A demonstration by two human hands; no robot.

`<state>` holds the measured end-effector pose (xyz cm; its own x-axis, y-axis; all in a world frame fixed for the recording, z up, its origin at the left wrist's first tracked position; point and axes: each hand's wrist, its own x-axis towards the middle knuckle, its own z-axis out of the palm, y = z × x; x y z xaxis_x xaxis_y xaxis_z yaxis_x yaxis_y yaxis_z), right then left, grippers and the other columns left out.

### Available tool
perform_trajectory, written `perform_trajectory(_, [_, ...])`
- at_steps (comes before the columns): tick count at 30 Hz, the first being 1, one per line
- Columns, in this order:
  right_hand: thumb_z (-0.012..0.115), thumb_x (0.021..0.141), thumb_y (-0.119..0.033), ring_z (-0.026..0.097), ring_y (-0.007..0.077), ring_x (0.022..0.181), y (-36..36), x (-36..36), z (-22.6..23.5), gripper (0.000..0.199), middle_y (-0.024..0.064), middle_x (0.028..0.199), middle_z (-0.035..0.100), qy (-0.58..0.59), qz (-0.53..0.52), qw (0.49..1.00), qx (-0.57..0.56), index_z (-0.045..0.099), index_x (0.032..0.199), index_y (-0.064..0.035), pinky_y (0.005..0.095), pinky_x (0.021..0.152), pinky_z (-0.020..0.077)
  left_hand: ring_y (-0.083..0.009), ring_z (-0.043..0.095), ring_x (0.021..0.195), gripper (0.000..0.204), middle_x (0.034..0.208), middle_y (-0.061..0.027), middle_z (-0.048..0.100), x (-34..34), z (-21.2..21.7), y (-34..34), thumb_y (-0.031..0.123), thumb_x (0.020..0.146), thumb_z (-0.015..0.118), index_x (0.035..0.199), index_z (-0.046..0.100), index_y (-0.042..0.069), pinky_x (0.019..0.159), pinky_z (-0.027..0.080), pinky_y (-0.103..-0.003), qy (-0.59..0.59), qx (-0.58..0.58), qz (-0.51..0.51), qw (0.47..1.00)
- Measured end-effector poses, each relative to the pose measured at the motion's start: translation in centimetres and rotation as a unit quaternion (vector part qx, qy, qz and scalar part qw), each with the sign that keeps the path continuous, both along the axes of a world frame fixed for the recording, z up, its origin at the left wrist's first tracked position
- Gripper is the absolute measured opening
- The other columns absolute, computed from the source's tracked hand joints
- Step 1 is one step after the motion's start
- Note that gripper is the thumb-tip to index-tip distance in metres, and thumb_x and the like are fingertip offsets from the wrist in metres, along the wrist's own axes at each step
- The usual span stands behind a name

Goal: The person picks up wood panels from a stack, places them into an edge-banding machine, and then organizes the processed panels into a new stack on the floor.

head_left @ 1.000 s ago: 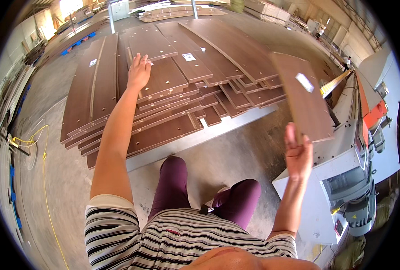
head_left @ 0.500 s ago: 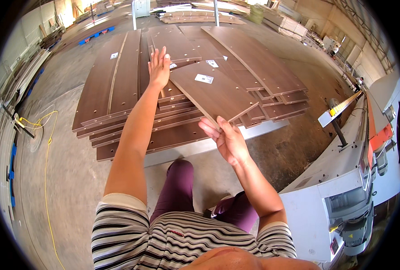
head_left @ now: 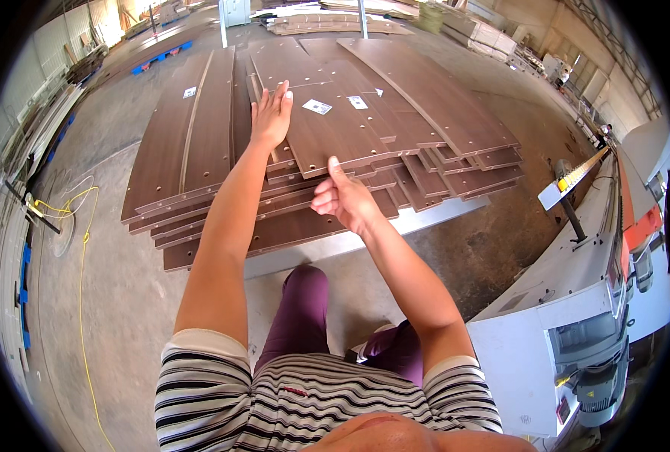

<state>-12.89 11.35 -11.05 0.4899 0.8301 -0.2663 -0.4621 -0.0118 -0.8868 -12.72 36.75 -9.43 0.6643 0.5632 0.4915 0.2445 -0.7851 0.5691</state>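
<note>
A brown drilled panel [head_left: 341, 129] with a white label lies on a stack of similar boards [head_left: 165, 143]. My left hand [head_left: 273, 117] is open, fingers stretched and held upright along that panel's left edge. My right hand [head_left: 344, 200] is at the panel's near edge, thumb pointing up at the edge and the other fingers loosely bent below it. The thumb and fingers are apart, with nothing gripped between them. Whether the thumb presses on the edge I cannot tell.
A pale platform [head_left: 289, 260] shows under the stack. On the right stand a grey-white machine [head_left: 515, 369] and a yellow ruled arm [head_left: 572, 179]. A yellow cable [head_left: 82, 301] runs along the floor at left. More boards [head_left: 335, 25] are piled at the back.
The labelled panel has turned from a slant to lie in line with the stack, its near end moving left. My right hand has shifted left and forward and loosened from the panel's corner.
</note>
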Motion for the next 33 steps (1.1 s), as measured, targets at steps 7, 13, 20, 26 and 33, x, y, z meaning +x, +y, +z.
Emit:
perform_trajectory(7, [0.049, 0.100, -0.033, 0.066, 0.0245, 0.079, -11.7, -0.1, -5.6, 0.038, 0.0147, 0.083, 0.067, -0.039, -0.003, 0.999, 0.025, 0.061, 0.097, 0.0022, 0.0371, 0.074, 0.0541, -0.0245, 0.014, 0.146, 0.065, 0.156, -0.0037, 0.026, -0.1, 1.0, -1.7, 0.065, 0.093, 0.032, 0.144, 0.042, 0.026, 0.117, 0.009, -0.048, 0.183, 0.104, -0.001, 0.978])
perform_trajectory(13, [0.054, 0.095, -0.032, 0.066, 0.0297, 0.090, -25.4, 0.5, -18.9, 0.031, 0.0137, 0.102, 0.066, -0.421, -0.054, 0.847, -0.321, 0.060, 0.103, -0.0034, 0.0463, 0.081, 0.0517, -0.0303, 0.035, 0.138, 0.060, 0.145, -0.0099, 0.045, 0.2, 0.7, -0.3, 0.062, 0.091, 0.041, 0.136, 0.053, 0.024, 0.112, 0.027, -0.043, 0.140, 0.173, -0.036, 0.974])
perform_trajectory(20, [0.052, 0.089, -0.048, 0.062, 0.0284, 0.105, -31.6, -4.5, -22.6, 0.040, 0.0120, 0.103, 0.069, -0.506, 0.111, 0.613, -0.596, 0.066, 0.102, -0.0133, 0.0480, 0.098, 0.0370, -0.0346, 0.038, 0.134, 0.064, 0.144, -0.0175, 0.043, 1.0, 5.8, -4.1, 0.059, 0.094, 0.037, 0.140, 0.047, 0.015, 0.110, 0.029, -0.047, 0.340, 0.125, -0.110, 0.926])
perform_trajectory(26, [0.051, 0.089, -0.039, 0.065, 0.0326, 0.095, -33.6, -3.3, -23.6, 0.035, 0.0140, 0.097, 0.069, -0.450, -0.064, 0.698, -0.553, 0.064, 0.097, -0.0079, 0.0464, 0.088, 0.0477, -0.0453, 0.020, 0.141, 0.085, 0.154, -0.0225, 0.021, -2.1, 6.5, -20.9, 0.066, 0.087, 0.048, 0.151, 0.022, 0.017, 0.107, 0.019, -0.068, 0.355, 0.222, -0.191, 0.888])
perform_trajectory(33, [0.047, 0.090, -0.036, 0.064, 0.0375, 0.096, -35.0, -1.0, -25.1, 0.032, 0.0152, 0.099, 0.069, -0.403, -0.077, 0.687, -0.600, 0.066, 0.102, -0.0138, 0.0464, 0.085, 0.0514, -0.0415, 0.034, 0.134, 0.063, 0.147, -0.0200, 0.034, -2.0, 2.6, -16.0, 0.050, 0.092, 0.049, 0.149, 0.026, 0.033, 0.100, 0.033, -0.066, 0.270, 0.342, -0.074, 0.897])
